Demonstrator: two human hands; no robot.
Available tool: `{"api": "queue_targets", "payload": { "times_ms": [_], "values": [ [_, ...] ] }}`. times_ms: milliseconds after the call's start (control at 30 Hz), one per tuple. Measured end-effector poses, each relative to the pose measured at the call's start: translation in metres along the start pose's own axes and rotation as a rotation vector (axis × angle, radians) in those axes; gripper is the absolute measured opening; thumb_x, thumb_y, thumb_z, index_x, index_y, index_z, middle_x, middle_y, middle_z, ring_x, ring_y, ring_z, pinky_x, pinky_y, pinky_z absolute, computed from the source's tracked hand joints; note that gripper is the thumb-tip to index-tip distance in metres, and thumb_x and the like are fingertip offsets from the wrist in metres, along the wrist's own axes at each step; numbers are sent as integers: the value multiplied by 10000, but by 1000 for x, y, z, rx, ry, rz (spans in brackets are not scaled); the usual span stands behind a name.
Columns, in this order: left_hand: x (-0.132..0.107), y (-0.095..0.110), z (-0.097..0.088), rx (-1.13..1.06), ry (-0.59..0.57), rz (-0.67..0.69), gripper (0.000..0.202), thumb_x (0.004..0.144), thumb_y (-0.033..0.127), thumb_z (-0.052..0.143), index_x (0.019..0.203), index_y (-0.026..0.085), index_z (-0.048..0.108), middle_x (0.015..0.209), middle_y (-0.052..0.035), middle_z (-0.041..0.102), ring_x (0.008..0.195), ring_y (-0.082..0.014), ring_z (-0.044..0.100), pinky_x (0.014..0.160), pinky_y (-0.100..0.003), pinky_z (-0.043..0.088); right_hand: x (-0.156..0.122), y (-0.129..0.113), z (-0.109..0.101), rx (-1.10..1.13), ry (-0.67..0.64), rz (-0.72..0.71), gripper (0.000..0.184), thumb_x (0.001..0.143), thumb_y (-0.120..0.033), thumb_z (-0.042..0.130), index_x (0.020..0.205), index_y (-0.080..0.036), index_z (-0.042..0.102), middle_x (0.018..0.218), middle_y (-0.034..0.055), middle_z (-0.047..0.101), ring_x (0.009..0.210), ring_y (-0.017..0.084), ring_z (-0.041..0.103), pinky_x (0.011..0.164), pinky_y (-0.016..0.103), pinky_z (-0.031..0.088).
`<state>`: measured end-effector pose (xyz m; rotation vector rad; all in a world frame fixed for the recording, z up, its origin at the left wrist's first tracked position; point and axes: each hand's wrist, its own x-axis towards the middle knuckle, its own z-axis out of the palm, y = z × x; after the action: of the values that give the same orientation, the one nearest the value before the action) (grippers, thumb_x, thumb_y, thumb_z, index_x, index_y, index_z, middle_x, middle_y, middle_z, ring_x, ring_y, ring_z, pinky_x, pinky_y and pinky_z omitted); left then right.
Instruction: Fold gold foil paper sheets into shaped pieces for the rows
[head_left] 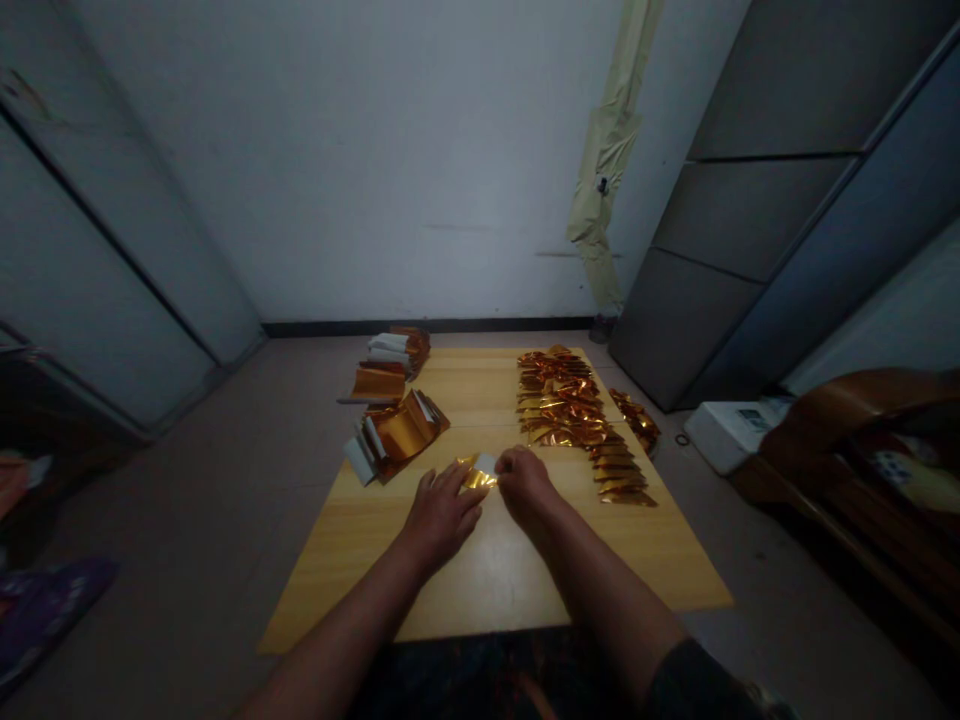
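Note:
A small sheet of gold foil paper (pixel 480 478) lies on the wooden table in front of me, part of its pale side showing. My left hand (pixel 444 510) rests on its left part, fingers stretched out and the thumb near its lower edge. At the right edge, my right hand (pixel 523 478) is closed, its fingertips pinching the paper. Farther left stand bent stacks of copper-coloured foil sheets (pixel 409 432) with pale backs. On the right, rows of folded gold foil pieces (pixel 559 400) overlap one another, and a shorter row (pixel 619 470) runs nearer me.
The light wooden table (pixel 510 590) ends close to my body. More foil pieces (pixel 636 420) sit beyond its right edge, lower down. A grey cabinet (pixel 720 220) and a wooden chair (pixel 847 440) stand at the right. A white box (pixel 731 437) is on the floor.

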<state>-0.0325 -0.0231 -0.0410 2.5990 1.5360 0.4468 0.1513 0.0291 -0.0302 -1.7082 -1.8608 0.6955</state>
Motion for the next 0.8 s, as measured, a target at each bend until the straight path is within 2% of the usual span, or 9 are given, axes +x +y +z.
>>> {"api": "queue_targets", "payload": {
  "times_ms": [100, 167, 267, 400, 533, 700, 800],
  "values": [
    [3, 3, -3, -26, -13, -54, 313, 898, 295, 518, 1181, 350, 640, 1437, -102, 499, 1362, -317, 405, 1062, -636, 265, -1, 4, -1, 5, 0, -32, 319, 594, 17, 509, 764, -185, 688, 845, 27, 622, 819, 154, 541, 703, 236, 368],
    [6, 4, -6, -45, -16, -85, 275, 894, 301, 521, 1126, 352, 659, 1413, -79, 528, 1365, -315, 397, 1072, -667, 219, -5, 6, -5, -48, 3, -134, 333, 648, 9, 504, 821, -192, 707, 955, 46, 638, 901, 168, 536, 764, 253, 378],
    [15, 2, -9, -91, -25, -122, 222, 885, 300, 525, 1044, 338, 676, 1403, -41, 548, 1381, -306, 369, 1087, -676, 178, -18, 7, -10, -202, -46, -326, 291, 776, -60, 520, 914, -225, 716, 1144, 46, 626, 1034, 200, 495, 862, 304, 359],
    [27, -2, -6, -185, -52, -194, 244, 888, 295, 499, 1079, 316, 649, 1432, -21, 531, 1391, -276, 363, 1107, -656, 162, -39, 2, -10, -314, -74, -405, 230, 878, -139, 507, 1002, -232, 678, 1262, 49, 585, 1129, 213, 448, 919, 342, 333],
    [34, -6, -2, -248, -76, -211, 318, 864, 236, 474, 1145, 299, 609, 1430, -23, 534, 1393, -255, 376, 1124, -661, 102, -55, -4, -4, -297, -90, -442, 170, 868, -156, 549, 993, -205, 653, 1164, 61, 615, 1133, 218, 446, 953, 357, 306],
    [37, -15, -6, -273, -182, -118, 255, 793, 169, 463, 935, 274, 646, 1435, 16, 528, 1412, -250, 352, 1124, -662, 101, -54, 0, -6, -234, -149, -459, 124, 842, -154, 597, 900, -227, 680, 1036, 18, 670, 1006, 196, 498, 900, 350, 304],
    [38, -19, -7, -278, -205, -99, 249, 772, 166, 458, 900, 270, 644, 1442, 31, 520, 1413, -243, 350, 1128, -653, 110, -42, 7, -13, -161, -152, -467, 155, 822, -170, 642, 940, -251, 701, 1083, 9, 660, 1005, 190, 494, 864, 324, 314]
  ]
}}
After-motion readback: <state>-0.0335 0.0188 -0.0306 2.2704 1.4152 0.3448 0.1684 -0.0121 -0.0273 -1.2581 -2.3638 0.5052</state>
